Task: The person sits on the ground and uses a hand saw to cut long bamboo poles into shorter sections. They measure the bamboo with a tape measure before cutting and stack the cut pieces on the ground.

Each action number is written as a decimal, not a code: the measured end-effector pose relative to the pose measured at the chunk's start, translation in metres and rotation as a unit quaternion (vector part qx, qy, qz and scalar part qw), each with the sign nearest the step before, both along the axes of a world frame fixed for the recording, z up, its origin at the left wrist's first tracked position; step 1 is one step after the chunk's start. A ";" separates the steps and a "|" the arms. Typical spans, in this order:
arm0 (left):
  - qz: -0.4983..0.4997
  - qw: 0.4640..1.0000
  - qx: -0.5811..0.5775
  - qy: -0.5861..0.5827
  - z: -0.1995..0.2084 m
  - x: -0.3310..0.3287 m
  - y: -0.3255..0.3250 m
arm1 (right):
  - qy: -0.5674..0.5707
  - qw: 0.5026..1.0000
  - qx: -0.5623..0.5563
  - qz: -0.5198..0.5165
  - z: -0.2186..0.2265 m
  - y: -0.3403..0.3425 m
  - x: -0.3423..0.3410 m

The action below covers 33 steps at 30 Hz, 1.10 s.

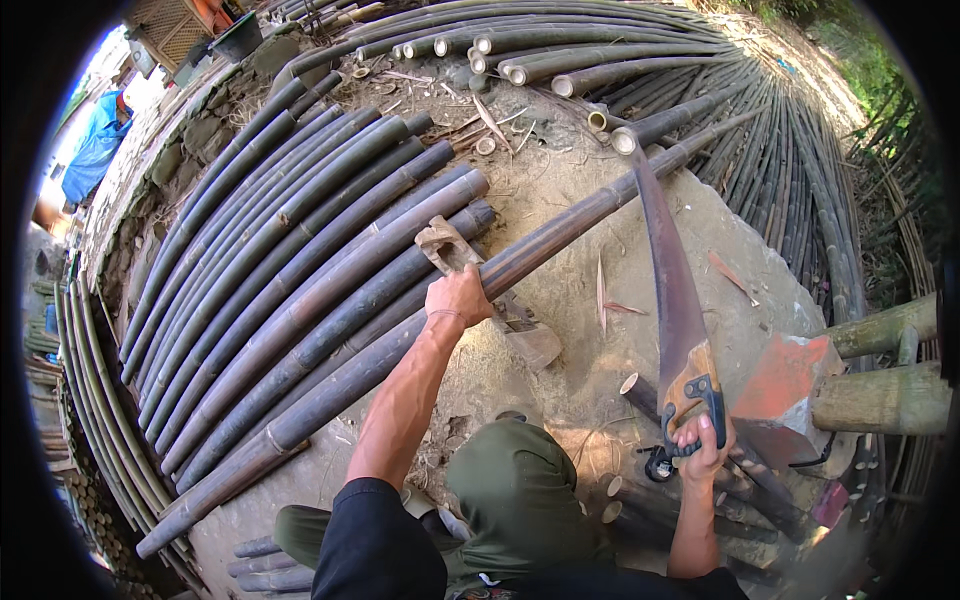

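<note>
A long dark bamboo pole (575,228) runs slantwise from the lower left to the upper right. My left hand (461,298) is closed over it where it crosses a notched wooden rest (530,342). In my right hand (703,450) is a handsaw, gripped by its wood and black handle (690,390). The saw's long brownish blade (674,265) points away from me, its tip near the cut end of another bamboo pole (650,130). The blade appears raised to the right of my left hand, and I cannot tell how near the pole it is.
Dark cut bamboo lengths (300,215) lie side by side at the left. More long poles (600,50) fan out at the back. A red and grey block (780,385) with thick bamboo posts (880,402) stands at the right. Short pieces (640,495) lie by my right arm.
</note>
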State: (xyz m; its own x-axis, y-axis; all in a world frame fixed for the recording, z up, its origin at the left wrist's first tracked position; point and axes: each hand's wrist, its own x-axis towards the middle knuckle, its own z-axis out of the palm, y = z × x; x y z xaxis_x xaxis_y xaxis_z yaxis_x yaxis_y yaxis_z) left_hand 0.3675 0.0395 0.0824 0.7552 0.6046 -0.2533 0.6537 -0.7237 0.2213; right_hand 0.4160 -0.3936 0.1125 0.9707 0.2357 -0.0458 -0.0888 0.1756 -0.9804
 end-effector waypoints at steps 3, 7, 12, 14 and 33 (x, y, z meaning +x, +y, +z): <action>-0.004 1.000 0.005 0.005 -0.002 -0.034 -0.029 | 0.032 0.999 -0.024 0.023 0.003 -0.028 -0.040; 0.006 0.999 0.023 0.031 0.030 -0.091 -0.034 | 0.023 0.998 -0.034 0.055 0.012 -0.022 -0.062; 0.046 0.997 0.041 0.048 0.034 -0.177 -0.040 | -0.091 0.986 -0.060 0.128 0.006 -0.021 -0.080; 0.058 0.995 0.041 0.074 0.022 -0.198 -0.043 | -0.188 0.959 -0.130 0.170 0.008 -0.014 -0.078; 0.100 0.994 0.051 0.020 -0.118 -0.134 -0.081 | -0.196 0.894 -0.224 0.334 -0.061 0.014 -0.032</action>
